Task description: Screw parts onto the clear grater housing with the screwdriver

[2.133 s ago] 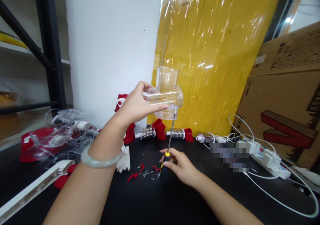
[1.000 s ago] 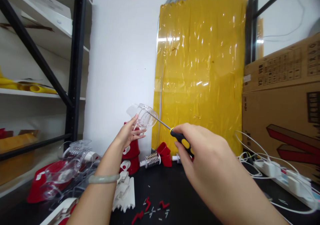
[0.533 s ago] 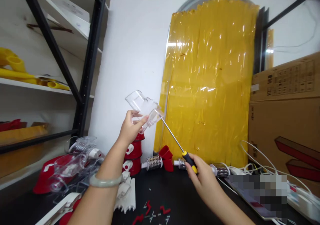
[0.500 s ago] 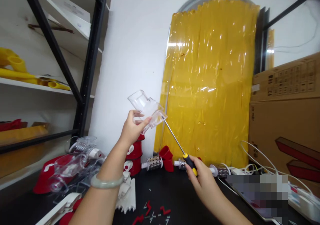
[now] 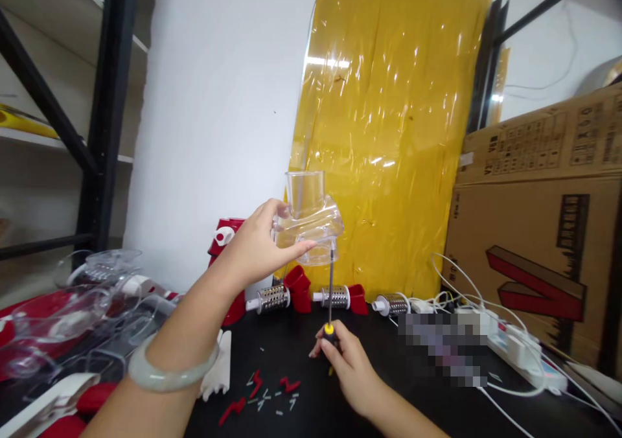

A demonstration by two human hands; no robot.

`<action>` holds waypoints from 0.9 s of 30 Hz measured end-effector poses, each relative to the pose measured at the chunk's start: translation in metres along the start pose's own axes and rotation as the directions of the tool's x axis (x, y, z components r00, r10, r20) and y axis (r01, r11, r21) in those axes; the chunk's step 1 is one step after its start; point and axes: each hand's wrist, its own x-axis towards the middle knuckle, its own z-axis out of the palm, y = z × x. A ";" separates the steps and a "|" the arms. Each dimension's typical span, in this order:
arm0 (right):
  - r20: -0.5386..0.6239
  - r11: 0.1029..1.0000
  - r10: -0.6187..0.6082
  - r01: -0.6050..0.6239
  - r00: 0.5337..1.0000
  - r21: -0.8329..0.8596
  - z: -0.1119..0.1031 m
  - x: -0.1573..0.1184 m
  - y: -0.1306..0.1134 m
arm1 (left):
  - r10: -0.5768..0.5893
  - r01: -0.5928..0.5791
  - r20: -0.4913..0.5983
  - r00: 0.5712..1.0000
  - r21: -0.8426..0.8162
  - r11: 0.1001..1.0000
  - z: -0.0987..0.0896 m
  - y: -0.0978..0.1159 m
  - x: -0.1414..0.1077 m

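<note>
My left hand [image 5: 265, 240] is closed around a clear plastic grater housing [image 5: 315, 221], raised above the table with its square chute pointing up. In my right hand [image 5: 347, 367] is a black-and-yellow screwdriver [image 5: 331, 289], held upright from below. Its tip reaches the lower right part of the housing; whether a screw sits there I cannot make out. On the table beneath lie several small red pieces [image 5: 290, 384] and small grey pins or screws [image 5: 264, 399]. A white plastic part [image 5: 218, 363] lies beside my left forearm.
Metal grater drums [image 5: 273, 298] and red plastic pieces [image 5: 299, 288] line the table's back. More clear housings [image 5: 107, 302] pile up at left. A power strip [image 5: 527, 357] with white cables and a large cardboard box [image 5: 525, 230] stand at right. A black-framed shelf [image 5: 109, 101] rises at left.
The housing has turned from tilted to upright and moved right. My right hand and the screwdriver have swung left and down, so the shaft is now nearly vertical. The view has shifted right.
</note>
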 end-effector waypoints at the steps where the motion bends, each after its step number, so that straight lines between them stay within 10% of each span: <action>1: 0.010 1.000 0.002 -0.002 1.000 -0.002 0.000 -0.001 0.000 | 0.000 0.000 0.006 1.000 0.007 1.000 0.001 0.000 0.000; 27: 0.164 0.964 0.138 -0.171 0.977 0.204 -0.011 0.004 -0.003 | 0.049 -0.055 0.118 0.992 0.047 0.997 0.012 0.000 0.001</action>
